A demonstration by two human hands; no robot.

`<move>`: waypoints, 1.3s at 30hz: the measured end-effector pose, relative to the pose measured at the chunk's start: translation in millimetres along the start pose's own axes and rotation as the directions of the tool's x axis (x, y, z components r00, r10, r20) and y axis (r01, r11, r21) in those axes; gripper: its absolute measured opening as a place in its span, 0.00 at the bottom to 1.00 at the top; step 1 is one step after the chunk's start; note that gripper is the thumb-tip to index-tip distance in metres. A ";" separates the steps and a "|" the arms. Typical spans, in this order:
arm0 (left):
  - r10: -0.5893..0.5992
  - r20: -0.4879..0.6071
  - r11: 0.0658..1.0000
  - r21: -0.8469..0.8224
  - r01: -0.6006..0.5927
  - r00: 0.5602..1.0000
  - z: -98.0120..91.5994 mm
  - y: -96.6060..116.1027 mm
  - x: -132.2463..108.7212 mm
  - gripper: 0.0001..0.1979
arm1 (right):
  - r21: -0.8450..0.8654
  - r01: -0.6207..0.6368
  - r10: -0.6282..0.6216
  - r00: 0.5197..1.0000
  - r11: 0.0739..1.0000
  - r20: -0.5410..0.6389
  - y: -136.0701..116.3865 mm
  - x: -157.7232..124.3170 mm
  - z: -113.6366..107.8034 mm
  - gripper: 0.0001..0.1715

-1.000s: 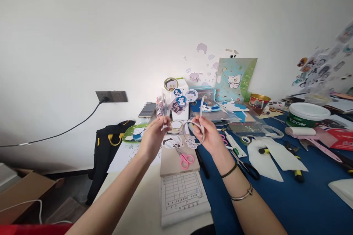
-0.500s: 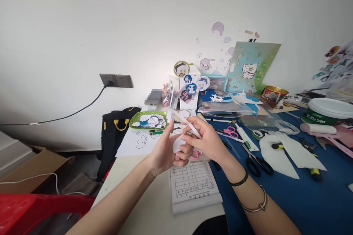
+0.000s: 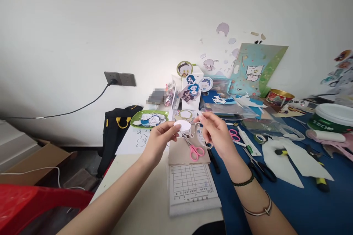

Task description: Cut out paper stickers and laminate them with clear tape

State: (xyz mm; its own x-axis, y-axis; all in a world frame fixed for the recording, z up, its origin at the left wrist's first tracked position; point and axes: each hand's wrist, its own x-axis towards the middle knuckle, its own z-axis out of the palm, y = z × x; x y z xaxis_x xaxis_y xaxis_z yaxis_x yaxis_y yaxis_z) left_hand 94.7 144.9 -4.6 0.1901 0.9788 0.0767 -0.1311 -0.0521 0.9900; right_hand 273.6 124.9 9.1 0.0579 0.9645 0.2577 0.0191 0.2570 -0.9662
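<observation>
Left hand (image 3: 158, 141): thumb and fingers pinched on the left part of a small white piece of paper (image 3: 184, 124). The paper is held raised over the far part of the beige board (image 3: 176, 158), inward of the bench's (image 3: 151, 192) left edge; its longer axis runs roughly left to right.

Right hand (image 3: 219, 137): fingers curled on a pale ring (image 3: 196, 132), apparently a roll of tape. Whether thumb and forefinger also grip a loose end cannot be told; that spot is blurred.

Governing relation: the paper lies left of the right fingertips at nearly the same height, its free end facing them across a narrow gap, no contact evident. The left hand is nearer, being on it.

Below: pink scissors (image 3: 196, 152) rest on the board, handles toward the bench's near edge. A printed pad (image 3: 193, 181) lies between board and that edge.
</observation>
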 end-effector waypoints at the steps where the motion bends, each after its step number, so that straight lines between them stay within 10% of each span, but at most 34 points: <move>1: 0.001 -0.026 1.000 -0.005 -0.001 1.000 -1.0 -0.4 1.0 0.09 | -0.046 0.015 -0.014 1.000 0.999 0.021 -1.1 -0.6 -1.8 0.16; 28: 0.091 -0.128 0.995 -0.020 -0.094 0.988 -7.6 0.6 5.6 0.10 | -0.200 0.026 -0.002 0.993 0.979 0.120 1.9 0.9 -3.5 0.15; 33: 0.050 0.101 0.996 -0.076 -0.043 0.994 -0.9 -0.5 0.9 0.11 | 0.151 -0.034 0.025 0.998 0.988 0.063 2.8 3.3 0.4 0.14; 39: 0.010 0.440 1.000 -0.015 -0.004 0.898 12.8 2.0 -14.2 0.13 | 0.352 -0.045 -0.011 0.988 0.935 0.156 4.1 3.0 2.5 0.21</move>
State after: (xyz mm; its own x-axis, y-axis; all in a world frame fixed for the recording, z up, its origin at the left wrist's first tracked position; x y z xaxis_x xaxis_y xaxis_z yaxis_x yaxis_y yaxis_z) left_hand 104.1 128.3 -2.2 0.5979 0.7908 0.1310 -0.1461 -0.0533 0.9878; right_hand 271.3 129.1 6.0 -0.0984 0.9593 0.2646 -0.3356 0.2183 -0.9163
